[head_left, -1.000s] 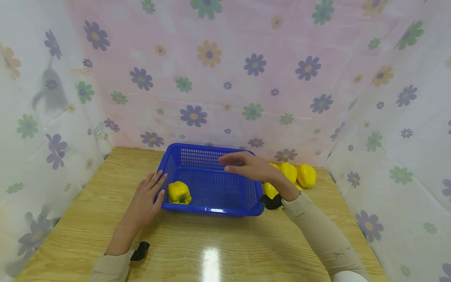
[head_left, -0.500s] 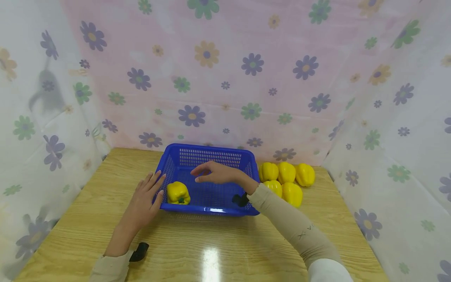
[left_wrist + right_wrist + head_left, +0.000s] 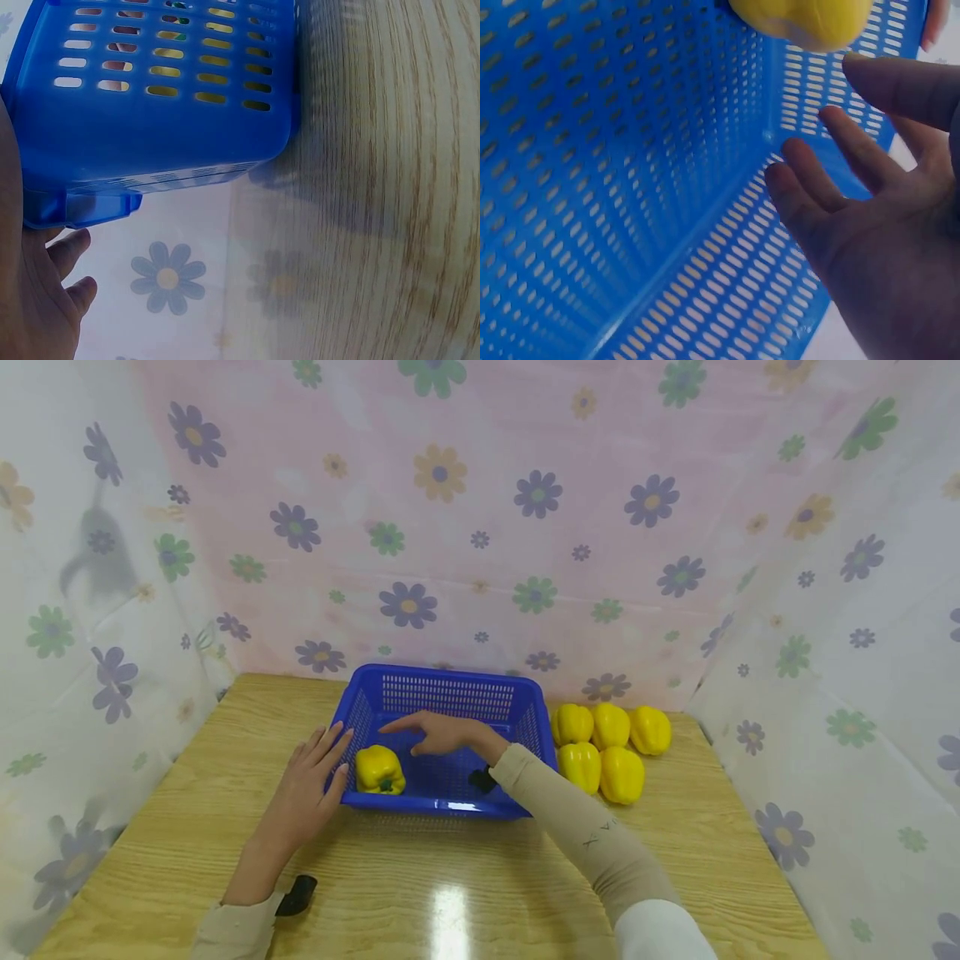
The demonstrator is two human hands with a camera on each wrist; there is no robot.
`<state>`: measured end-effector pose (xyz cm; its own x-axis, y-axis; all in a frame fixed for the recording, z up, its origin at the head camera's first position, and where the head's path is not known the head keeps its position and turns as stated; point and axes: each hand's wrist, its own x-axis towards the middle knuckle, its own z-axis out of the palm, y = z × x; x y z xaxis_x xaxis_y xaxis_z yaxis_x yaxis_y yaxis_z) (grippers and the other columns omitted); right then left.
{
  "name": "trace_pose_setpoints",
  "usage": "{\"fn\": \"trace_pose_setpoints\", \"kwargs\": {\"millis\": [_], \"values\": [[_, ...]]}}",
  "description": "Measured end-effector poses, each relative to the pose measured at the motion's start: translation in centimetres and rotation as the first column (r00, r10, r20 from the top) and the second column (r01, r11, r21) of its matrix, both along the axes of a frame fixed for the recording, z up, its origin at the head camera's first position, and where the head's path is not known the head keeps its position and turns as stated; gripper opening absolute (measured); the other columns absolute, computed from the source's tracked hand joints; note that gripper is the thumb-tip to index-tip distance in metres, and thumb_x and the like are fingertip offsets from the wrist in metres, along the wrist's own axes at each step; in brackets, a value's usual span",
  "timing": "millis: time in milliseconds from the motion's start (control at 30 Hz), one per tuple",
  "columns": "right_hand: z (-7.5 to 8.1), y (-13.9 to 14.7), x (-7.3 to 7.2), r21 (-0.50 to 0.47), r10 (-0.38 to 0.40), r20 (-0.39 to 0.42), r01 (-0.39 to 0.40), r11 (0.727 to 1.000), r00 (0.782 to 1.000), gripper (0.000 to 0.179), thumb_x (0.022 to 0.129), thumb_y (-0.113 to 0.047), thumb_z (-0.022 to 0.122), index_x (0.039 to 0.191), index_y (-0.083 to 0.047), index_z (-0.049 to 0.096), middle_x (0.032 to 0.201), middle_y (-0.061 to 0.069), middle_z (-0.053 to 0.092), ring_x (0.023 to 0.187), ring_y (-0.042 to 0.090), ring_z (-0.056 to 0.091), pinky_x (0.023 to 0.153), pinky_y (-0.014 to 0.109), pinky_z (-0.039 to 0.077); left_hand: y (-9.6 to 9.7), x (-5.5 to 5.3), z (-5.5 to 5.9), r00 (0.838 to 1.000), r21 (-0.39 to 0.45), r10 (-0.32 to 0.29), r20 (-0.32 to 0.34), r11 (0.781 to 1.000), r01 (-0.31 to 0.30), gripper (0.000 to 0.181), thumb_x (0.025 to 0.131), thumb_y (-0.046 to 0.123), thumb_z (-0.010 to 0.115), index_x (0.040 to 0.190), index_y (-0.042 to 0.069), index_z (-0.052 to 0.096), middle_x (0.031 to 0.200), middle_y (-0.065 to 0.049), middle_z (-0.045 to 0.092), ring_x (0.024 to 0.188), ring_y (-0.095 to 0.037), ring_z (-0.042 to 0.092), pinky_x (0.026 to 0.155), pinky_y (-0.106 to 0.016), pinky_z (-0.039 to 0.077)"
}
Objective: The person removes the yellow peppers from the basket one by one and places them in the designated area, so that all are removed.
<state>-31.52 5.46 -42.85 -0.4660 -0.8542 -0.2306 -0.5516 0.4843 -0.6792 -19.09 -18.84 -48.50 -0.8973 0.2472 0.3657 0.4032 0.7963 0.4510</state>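
Note:
A blue plastic basket [image 3: 465, 807] with slotted walls stands on the table. One yellow bell pepper [image 3: 378, 768] lies inside it, in the near left corner, its green stem toward the front. My left hand [image 3: 303, 785] rests on the basket's left rim with fingers extended. In the left wrist view, fingertips [image 3: 69, 251] show beyond the rim. My right hand [image 3: 442, 732] hangs over the basket's interior, fingers spread and holding nothing. The right wrist view shows its fingers [image 3: 855, 146] close to the pepper [image 3: 810, 19], with a gap between them.
Several yellow bell peppers [image 3: 611, 726] sit in two rows on the table, just right of the basket. The wooden table [image 3: 375, 893] extends in front of it. Flower-patterned cloth [image 3: 480, 568] closes off the back and both sides.
My right hand has moved left, from above the basket's right side to over its middle, near the pepper inside. The left hand stays on the rim.

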Motion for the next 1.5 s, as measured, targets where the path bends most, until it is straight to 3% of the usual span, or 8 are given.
{"fn": "trace_pose_setpoints", "kwargs": {"millis": [367, 600, 833, 933, 1100, 1233, 1500], "values": [[-1.6, -1.3, 0.4, -0.002, 0.091, 0.036, -0.091, 0.996, 0.995, 0.068, 0.092, 0.018, 0.05, 0.155, -0.005, 0.041, 0.161, 0.012, 0.04, 0.15, 0.029, 0.034, 0.121, 0.049, 0.034, 0.1, 0.0, 0.0, 1.0, -0.01, -0.003, 0.009, 1.0, 0.003, 0.051, 0.109, 0.024, 0.042, 0.155, 0.003, 0.042, 0.164, -0.02, 0.032, 0.152, -0.047, 0.022, 0.12, -0.068, 0.017], [-1.6, -0.5, 0.2, 0.011, 0.009, 0.035, -0.009, 1.0, 0.999, 0.058, 0.095, 0.012, 0.052, 0.149, -0.009, 0.052, 0.158, 0.009, 0.046, 0.15, 0.027, 0.037, 0.12, 0.048, 0.034, 0.0, -0.1, 0.0, 1.0, -0.007, -0.003, 0.003, 1.0, 0.003, 0.051, 0.109, 0.024, 0.043, 0.155, 0.003, 0.041, 0.163, -0.021, 0.032, 0.152, -0.047, 0.022, 0.12, -0.068, 0.016], [-1.8, -0.1, -0.4, -0.064, -0.09, 0.06, 0.094, 0.993, 0.994, 0.033, 0.099, 0.0, 0.061, 0.131, -0.004, 0.069, 0.144, 0.012, 0.06, 0.141, 0.024, 0.05, 0.115, 0.039, 0.043, -0.1, 0.0, 0.0, 1.0, -0.004, 0.007, 0.003, 1.0, -0.006, 0.051, 0.108, 0.023, 0.043, 0.154, 0.002, 0.042, 0.163, -0.021, 0.033, 0.151, -0.048, 0.024, 0.121, -0.067, 0.016], [-1.8, -0.4, -0.5, -0.088, -0.097, 0.079, 0.104, 0.991, 0.992, 0.034, 0.102, -0.008, 0.061, 0.134, -0.001, 0.065, 0.143, 0.011, 0.061, 0.139, 0.026, 0.053, 0.114, 0.035, 0.044, -0.2, 0.0, -0.1, 1.0, -0.006, 0.009, 0.006, 1.0, -0.009, 0.051, 0.108, 0.024, 0.043, 0.154, 0.002, 0.042, 0.163, -0.02, 0.032, 0.151, -0.048, 0.024, 0.121, -0.067, 0.016], [-2.1, -1.0, -0.7, -0.111, -0.022, 0.123, 0.036, 0.993, 0.992, 0.047, 0.103, -0.012, 0.059, 0.148, 0.001, 0.051, 0.152, 0.013, 0.052, 0.144, 0.031, 0.046, 0.119, 0.042, 0.037, -0.2, 0.1, 0.0, 1.0, 0.001, 0.002, 0.014, 1.0, -0.002, 0.051, 0.109, 0.025, 0.042, 0.155, 0.004, 0.041, 0.164, -0.02, 0.031, 0.152, -0.048, 0.022, 0.122, -0.066, 0.014], [-2.2, -1.0, -0.8, -0.097, 0.009, 0.138, 0.005, 0.995, 0.99, 0.048, 0.103, -0.011, 0.057, 0.15, 0.0, 0.048, 0.155, 0.015, 0.049, 0.145, 0.028, 0.044, 0.121, 0.043, 0.035, -0.2, 0.1, 0.0, 1.0, 0.003, 0.002, 0.017, 1.0, -0.002, 0.051, 0.109, 0.025, 0.042, 0.156, 0.004, 0.041, 0.164, -0.019, 0.031, 0.152, -0.047, 0.022, 0.122, -0.065, 0.013], [-2.1, 0.0, -0.6, -0.018, -0.055, 0.132, 0.058, 0.998, 0.99, 0.053, 0.101, -0.018, 0.065, 0.149, -0.003, 0.05, 0.154, 0.011, 0.051, 0.141, 0.029, 0.049, 0.116, 0.037, 0.042, -0.1, 0.1, 0.0, 1.0, 0.01, 0.001, 0.017, 1.0, -0.001, 0.051, 0.109, 0.024, 0.043, 0.155, 0.003, 0.041, 0.165, -0.019, 0.03, 0.152, -0.048, 0.022, 0.122, -0.066, 0.014]]}}
